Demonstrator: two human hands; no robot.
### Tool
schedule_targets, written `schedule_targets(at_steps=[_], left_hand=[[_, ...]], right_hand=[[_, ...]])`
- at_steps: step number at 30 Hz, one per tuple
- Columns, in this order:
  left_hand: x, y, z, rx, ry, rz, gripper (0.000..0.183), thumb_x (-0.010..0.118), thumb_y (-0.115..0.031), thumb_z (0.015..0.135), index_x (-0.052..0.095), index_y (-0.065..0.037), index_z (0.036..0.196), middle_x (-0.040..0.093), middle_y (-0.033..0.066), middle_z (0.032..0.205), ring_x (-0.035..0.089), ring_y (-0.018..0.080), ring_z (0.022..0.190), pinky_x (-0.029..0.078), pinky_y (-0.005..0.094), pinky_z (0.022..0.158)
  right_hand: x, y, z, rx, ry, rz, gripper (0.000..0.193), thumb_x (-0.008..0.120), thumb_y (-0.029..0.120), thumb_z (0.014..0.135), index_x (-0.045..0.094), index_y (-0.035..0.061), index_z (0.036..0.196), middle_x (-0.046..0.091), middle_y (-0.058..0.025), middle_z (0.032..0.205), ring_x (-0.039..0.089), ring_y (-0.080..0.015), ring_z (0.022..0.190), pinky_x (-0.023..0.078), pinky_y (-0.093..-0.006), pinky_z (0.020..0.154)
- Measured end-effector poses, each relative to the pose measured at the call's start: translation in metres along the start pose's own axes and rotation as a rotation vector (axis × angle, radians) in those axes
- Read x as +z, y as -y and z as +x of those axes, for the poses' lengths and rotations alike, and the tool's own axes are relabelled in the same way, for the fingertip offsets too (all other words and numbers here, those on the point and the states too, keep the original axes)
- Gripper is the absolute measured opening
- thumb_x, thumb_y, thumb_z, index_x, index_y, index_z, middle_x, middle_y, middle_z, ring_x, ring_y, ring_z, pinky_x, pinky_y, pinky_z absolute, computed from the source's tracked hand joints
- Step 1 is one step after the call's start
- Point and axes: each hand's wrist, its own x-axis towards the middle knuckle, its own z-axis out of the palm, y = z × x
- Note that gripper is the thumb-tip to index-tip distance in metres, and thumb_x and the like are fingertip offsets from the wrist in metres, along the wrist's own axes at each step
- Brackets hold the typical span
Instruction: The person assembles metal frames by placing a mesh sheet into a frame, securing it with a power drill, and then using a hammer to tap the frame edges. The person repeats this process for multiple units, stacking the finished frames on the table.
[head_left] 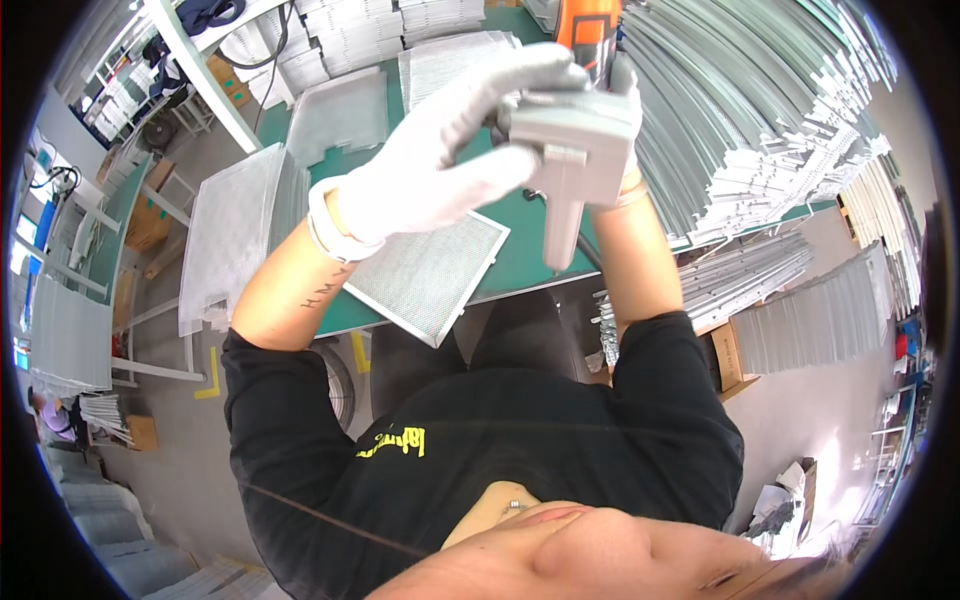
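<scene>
In front of my chest, above the bench, is a hand-held tool (585, 150) with a grey T-shaped body and an orange-and-black part at its far end. My left hand (455, 140), in a white glove with grey fingers, closes on its left side, fingers over the top and thumb beneath. On the tool's other side is my gloved right hand (628, 95), seemingly gripping it; most of its fingers are hidden behind the body. Below my left wrist, a mesh panel (430, 280) in a pale metal frame lies at the bench's near edge.
The green bench (515, 255) carries stacked mesh sheets (340, 110) at the left and back. Long metal strips (720, 110) are piled on the right, their ends sticking out. More strips (815, 310) lie beside the bench, near a cardboard box (732, 360). A white post (200, 75) stands back left.
</scene>
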Motion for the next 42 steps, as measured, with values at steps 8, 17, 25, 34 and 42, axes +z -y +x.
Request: schedule_targets(at_steps=[8,17,25,34,42], left_hand=[[0.024,0.022,-0.002,0.084,0.344,-0.001,0.058,0.069,-0.035,0.09,0.06,0.004,0.134,0.06,0.0208,0.139,0.059,0.036,0.125,0.043,0.0448,0.108],[0.037,0.007,0.041,0.3,0.306,0.25,0.045,0.058,0.002,0.088,0.062,0.001,0.133,0.063,0.0201,0.136,0.07,0.0341,0.103,0.055,0.0349,0.087],[0.058,-0.004,0.063,0.355,0.192,0.721,0.051,0.072,-0.007,0.083,0.064,-0.007,0.134,0.072,0.0101,0.098,0.066,0.0264,0.074,0.053,0.0355,0.069],[0.016,-0.019,-0.008,0.235,0.185,0.704,0.066,0.091,-0.034,0.068,0.066,0.0,0.118,0.07,0.0129,0.104,0.069,0.0312,0.093,0.055,0.0408,0.08],[0.069,0.02,-0.066,-0.046,0.114,0.257,0.09,0.087,-0.041,0.075,0.046,0.0,0.144,0.056,0.0163,0.135,0.052,0.0267,0.129,0.039,0.0424,0.109]], right_hand=[[-0.023,-0.042,-0.036,0.015,0.231,0.252,0.1,0.074,0.058,0.086,0.025,0.0131,0.16,0.049,0.0,0.085,0.052,-0.013,0.077,0.047,-0.031,0.072],[-0.048,-0.053,-0.076,0.144,-0.062,0.174,0.09,0.076,0.057,0.085,0.039,0.0066,0.15,0.047,0.0004,0.071,0.049,-0.0109,0.061,0.045,-0.0283,0.057],[-0.062,-0.067,-0.085,0.156,0.004,0.133,0.085,0.076,0.056,0.085,0.045,0.004,0.145,0.048,-0.0003,0.07,0.049,-0.0121,0.059,0.044,-0.0284,0.055],[-0.046,-0.067,-0.087,0.138,0.109,0.123,0.075,0.075,0.053,0.087,0.049,0.0041,0.137,0.047,-0.0007,0.069,0.047,-0.013,0.055,0.042,-0.0283,0.053],[-0.048,-0.066,-0.083,0.03,0.053,-0.173,0.077,0.071,0.058,0.089,0.045,0.0061,0.14,0.054,-0.0019,0.08,0.051,-0.011,0.07,0.044,-0.0253,0.066]])
